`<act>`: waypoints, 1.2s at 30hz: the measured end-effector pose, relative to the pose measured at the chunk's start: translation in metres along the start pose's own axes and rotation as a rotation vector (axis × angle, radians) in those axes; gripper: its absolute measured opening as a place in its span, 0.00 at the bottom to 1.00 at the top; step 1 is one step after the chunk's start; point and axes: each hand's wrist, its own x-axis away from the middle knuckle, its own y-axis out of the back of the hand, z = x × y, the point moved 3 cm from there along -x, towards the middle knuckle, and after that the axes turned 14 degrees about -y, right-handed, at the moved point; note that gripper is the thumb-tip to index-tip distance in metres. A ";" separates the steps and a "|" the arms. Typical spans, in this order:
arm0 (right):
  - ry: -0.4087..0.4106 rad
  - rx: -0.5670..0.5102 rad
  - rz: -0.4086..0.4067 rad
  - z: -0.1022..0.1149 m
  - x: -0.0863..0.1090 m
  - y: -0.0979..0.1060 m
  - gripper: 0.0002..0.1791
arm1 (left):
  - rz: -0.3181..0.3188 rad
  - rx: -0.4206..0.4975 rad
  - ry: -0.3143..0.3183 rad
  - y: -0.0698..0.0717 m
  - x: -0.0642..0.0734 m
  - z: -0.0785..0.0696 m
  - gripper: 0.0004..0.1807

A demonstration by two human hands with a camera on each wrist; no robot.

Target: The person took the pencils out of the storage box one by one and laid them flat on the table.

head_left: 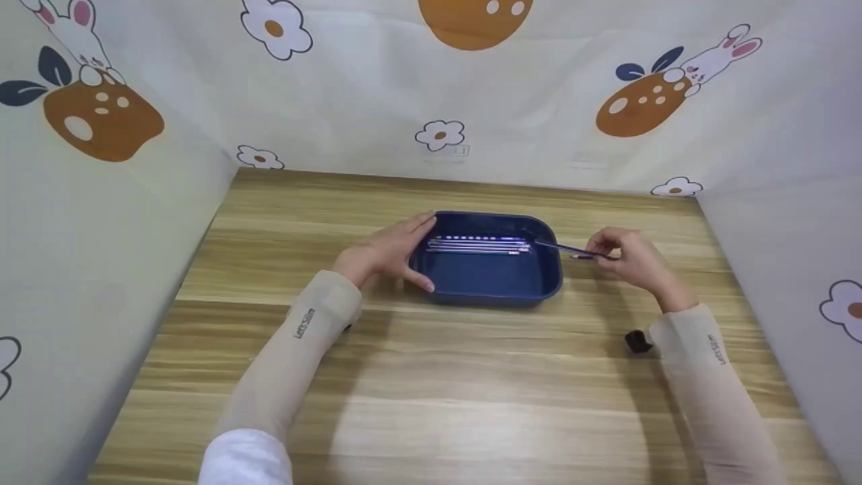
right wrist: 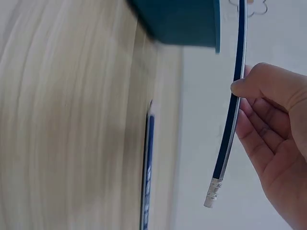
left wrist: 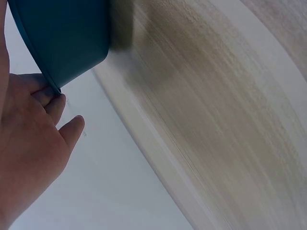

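Observation:
A dark blue rectangular tray (head_left: pixel 485 276) stands on the wooden table. Inside, several pencils (head_left: pixel 478 247) lie side by side toward its far wall. My left hand (head_left: pixel 387 252) holds the tray's left end, fingers at the far corner and thumb at the near one; in the left wrist view its fingertips bend at the rim. Thumb and fingers of my right hand (head_left: pixel 630 259) pinch a dark blue pencil (right wrist: pixel 228 134) with a pale stripe, near its white eraser end. Its other end reaches over the tray's right rim. Another blue pencil (right wrist: pixel 147 167) lies on the table below that hand.
Pale printed sheets (head_left: pixel 357 101) with flowers, rabbits and orange fruit enclose the table (head_left: pixel 485 377) at the back and both sides. A small black device (head_left: pixel 638 341) sits at the right wrist, beside the sleeve.

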 end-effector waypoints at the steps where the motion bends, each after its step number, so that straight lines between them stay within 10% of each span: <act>1: -0.011 0.010 -0.011 -0.006 0.001 0.002 0.09 | 0.000 0.002 0.002 0.000 0.000 0.000 0.72; 12: -0.131 0.039 0.018 -0.058 0.008 -0.001 0.10 | -0.002 0.029 0.035 -0.008 0.008 0.003 0.71; 36: -0.085 0.341 0.056 -0.073 0.001 0.005 0.08 | -0.023 0.015 0.003 0.001 0.002 0.002 0.71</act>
